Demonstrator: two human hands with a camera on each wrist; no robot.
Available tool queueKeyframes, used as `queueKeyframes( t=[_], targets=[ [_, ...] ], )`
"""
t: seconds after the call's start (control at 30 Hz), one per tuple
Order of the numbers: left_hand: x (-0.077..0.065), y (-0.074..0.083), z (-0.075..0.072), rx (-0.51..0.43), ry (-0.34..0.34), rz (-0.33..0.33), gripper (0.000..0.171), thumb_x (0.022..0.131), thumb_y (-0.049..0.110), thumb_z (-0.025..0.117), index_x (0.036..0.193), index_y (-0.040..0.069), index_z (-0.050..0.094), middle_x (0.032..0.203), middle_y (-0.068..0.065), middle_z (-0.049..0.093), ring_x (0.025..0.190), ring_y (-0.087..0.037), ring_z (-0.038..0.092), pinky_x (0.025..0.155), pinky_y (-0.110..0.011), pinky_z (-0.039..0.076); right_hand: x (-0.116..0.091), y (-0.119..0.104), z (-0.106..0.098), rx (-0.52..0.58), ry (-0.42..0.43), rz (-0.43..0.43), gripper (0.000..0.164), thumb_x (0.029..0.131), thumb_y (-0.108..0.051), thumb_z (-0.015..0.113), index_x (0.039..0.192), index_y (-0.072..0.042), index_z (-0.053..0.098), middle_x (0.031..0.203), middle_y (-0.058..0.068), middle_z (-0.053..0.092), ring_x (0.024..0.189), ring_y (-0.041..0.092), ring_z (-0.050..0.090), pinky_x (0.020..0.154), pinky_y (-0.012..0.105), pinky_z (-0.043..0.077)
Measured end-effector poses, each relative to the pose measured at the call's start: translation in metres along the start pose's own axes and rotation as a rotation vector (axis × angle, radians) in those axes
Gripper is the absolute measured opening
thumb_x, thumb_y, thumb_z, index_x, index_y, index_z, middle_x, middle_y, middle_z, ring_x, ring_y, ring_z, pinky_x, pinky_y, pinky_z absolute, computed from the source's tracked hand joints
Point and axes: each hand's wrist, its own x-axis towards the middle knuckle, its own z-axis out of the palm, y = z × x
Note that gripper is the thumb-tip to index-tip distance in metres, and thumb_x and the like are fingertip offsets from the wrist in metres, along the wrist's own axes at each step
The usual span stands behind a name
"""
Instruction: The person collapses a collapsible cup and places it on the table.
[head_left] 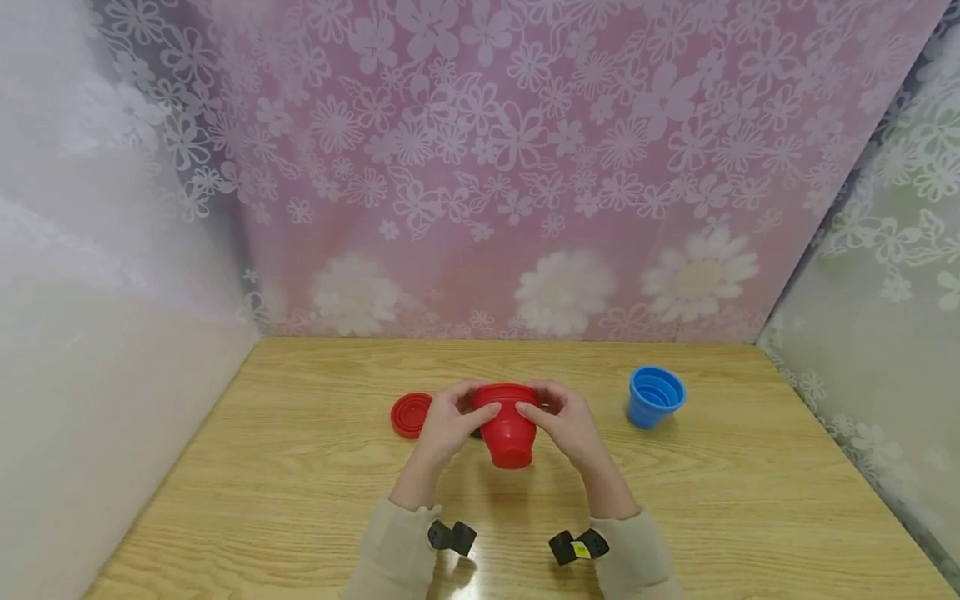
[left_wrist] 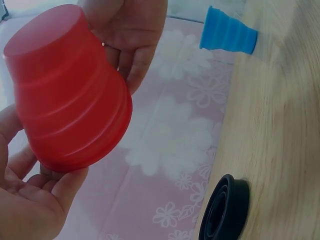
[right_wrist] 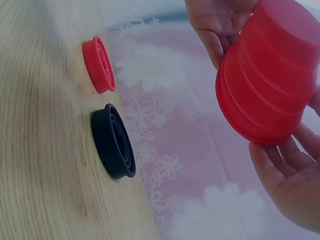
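Likely light and pliable, the red cup (head_left: pixel 510 437) pinched between left hand (head_left: pixel 447 423) and right hand (head_left: pixel 567 423) should hold best near its rim (head_left: pixel 507 388).

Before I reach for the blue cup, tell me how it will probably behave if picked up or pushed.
The blue cup is probably light for its size, since it looks hollow, with nothing visible inside. Pushed near the top, it may tip, as its rim is wider than its base. Its stepped wall suggests it could fold if pressed down.
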Motion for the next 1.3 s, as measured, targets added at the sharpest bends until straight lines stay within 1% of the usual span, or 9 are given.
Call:
queueKeyframes(
  t=[0.23,0.47,0.53,0.67,0.8,0.9,1.07,1.2,1.3],
  targets=[
    [0.003,-0.009,-0.001,0.112,0.029,0.073,0.031,0.079,0.019,0.067,0.107,0.004,0.063,0.094,-0.008,0.062,0.074,-0.017,0.058,0.061,-0.029,0.051,0.000,0.003,0.000,-0.077,0.024,-0.074,0.031,0.079,-0.016,0.068,0.104,0.001,0.062,0.091,0.013,0.063,0.077,0.023,0.060,0.065,0.030,0.052],
    [-0.009,0.020,0.004,0.156,0.055,0.109,0.026,0.081,0.007,0.064,0.104,-0.005,0.062,0.095,-0.016,0.062,0.072,-0.019,0.060,0.059,-0.023,0.050,-0.002,0.001,0.002,-0.144,0.054,-0.116,0.027,0.079,-0.016,0.067,0.099,0.002,0.064,0.083,0.010,0.064,0.067,0.019,0.059,0.057,0.026,0.051],
    [-0.010,0.020,0.005,0.164,0.072,0.125,0.025,0.081,0.006,0.064,0.103,-0.006,0.062,0.093,-0.017,0.062,0.073,-0.020,0.060,0.058,-0.021,0.050,-0.002,0.001,0.003,-0.162,0.077,-0.127,0.027,0.079,-0.017,0.067,0.098,0.002,0.065,0.082,0.010,0.064,0.066,0.018,0.058,0.056,0.026,0.051],
    [-0.009,0.020,0.006,0.165,0.113,0.113,0.025,0.081,0.011,0.064,0.100,-0.006,0.063,0.089,-0.015,0.063,0.072,-0.019,0.058,0.056,-0.022,0.048,-0.002,0.002,0.005,-0.189,0.116,-0.169,0.025,0.078,-0.017,0.068,0.095,0.001,0.066,0.079,0.009,0.065,0.064,0.016,0.059,0.056,0.024,0.051],
    [-0.004,0.008,0.001,0.075,0.119,0.033,0.027,0.081,0.014,0.065,0.102,-0.003,0.063,0.092,-0.012,0.063,0.079,-0.016,0.057,0.062,-0.022,0.049,0.000,0.003,0.006,-0.208,0.168,-0.209,0.023,0.079,-0.014,0.067,0.094,0.003,0.066,0.080,0.011,0.065,0.064,0.017,0.059,0.056,0.023,0.051],
    [0.000,-0.003,-0.003,-0.084,0.060,-0.013,0.029,0.082,0.008,0.062,0.110,-0.003,0.060,0.103,-0.012,0.060,0.088,-0.016,0.056,0.072,-0.023,0.049,0.000,0.003,0.007,-0.212,0.214,-0.210,0.022,0.079,-0.012,0.067,0.093,0.005,0.066,0.081,0.013,0.065,0.065,0.018,0.059,0.056,0.021,0.050],
    [-0.001,-0.005,-0.007,-0.292,-0.054,0.019,0.035,0.085,0.000,0.054,0.119,-0.009,0.049,0.110,-0.011,0.056,0.092,-0.014,0.054,0.076,-0.024,0.048,0.000,0.002,0.006,-0.193,0.243,-0.193,0.022,0.079,-0.011,0.067,0.094,0.005,0.066,0.082,0.013,0.065,0.065,0.018,0.059,0.055,0.021,0.050],
    [-0.002,-0.004,-0.008,-0.323,-0.075,0.035,0.039,0.085,-0.001,0.053,0.121,-0.011,0.046,0.108,-0.009,0.056,0.089,-0.012,0.054,0.073,-0.023,0.048,0.001,0.003,0.006,-0.183,0.252,-0.207,0.022,0.079,-0.012,0.067,0.094,0.005,0.066,0.082,0.014,0.065,0.065,0.018,0.059,0.056,0.021,0.050],
    [-0.001,-0.004,-0.006,-0.277,-0.052,0.042,0.038,0.084,-0.002,0.056,0.120,-0.010,0.048,0.107,-0.011,0.057,0.087,-0.011,0.054,0.071,-0.021,0.048,0.001,0.003,0.006,-0.168,0.266,-0.207,0.022,0.079,-0.011,0.067,0.093,0.005,0.066,0.082,0.014,0.065,0.065,0.017,0.059,0.057,0.021,0.050]
  ],
)
